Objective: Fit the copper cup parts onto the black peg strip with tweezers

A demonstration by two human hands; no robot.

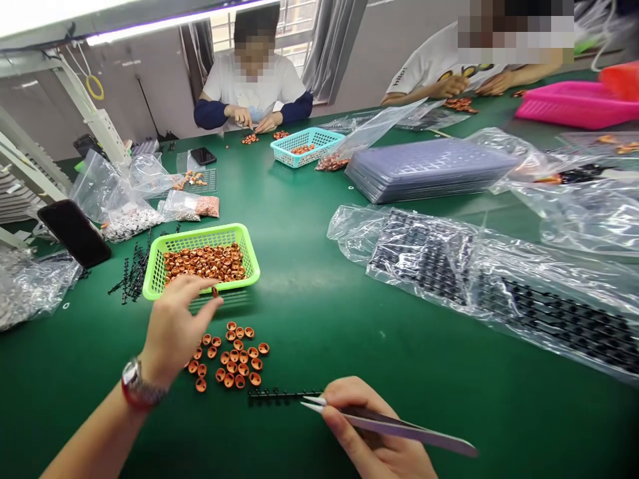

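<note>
My left hand (177, 326) is raised at the near edge of a green basket (253, 263) full of copper-coloured cup pieces (207, 263). A small copper piece (214, 291) shows between its thumb and fingers. Below and right of that hand, several loose cup pieces (238, 356) lie spread on the green table. My right hand (369, 426) holds metal tweezers (409, 431), their white tips slightly apart, over the right end of a black toothed strip (279, 396). Nothing is visible between the tips.
Black strips (132, 273) and a phone (74, 231) lie left of the basket. Bagged black parts (429, 259) and stacked clear trays (424, 163) occupy the right. Across the table, two people work near a blue basket (307, 145) and a pink basket (574, 106).
</note>
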